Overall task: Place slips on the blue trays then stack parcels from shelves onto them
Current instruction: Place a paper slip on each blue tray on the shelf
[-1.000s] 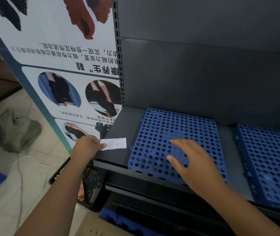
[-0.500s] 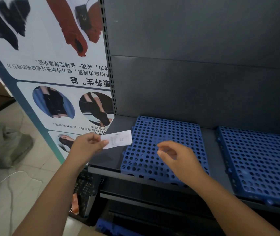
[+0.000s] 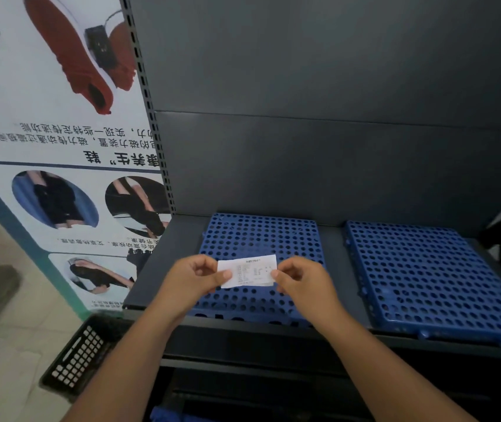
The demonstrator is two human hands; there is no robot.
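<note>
A small white printed slip is held flat above the front half of the left blue perforated tray. My left hand pinches its left end and my right hand pinches its right end. A second blue perforated tray lies to the right on the same dark shelf. Both trays are bare, and no parcels are in view.
The dark shelf unit has a tall back panel and a slotted upright at its left. A large printed poster stands left of it. A black plastic basket sits on the tiled floor below the shelf's left corner.
My left hand carried the slip from the shelf's left edge to above the left tray. My right hand lifted off the tray and took hold of the slip's right end.
</note>
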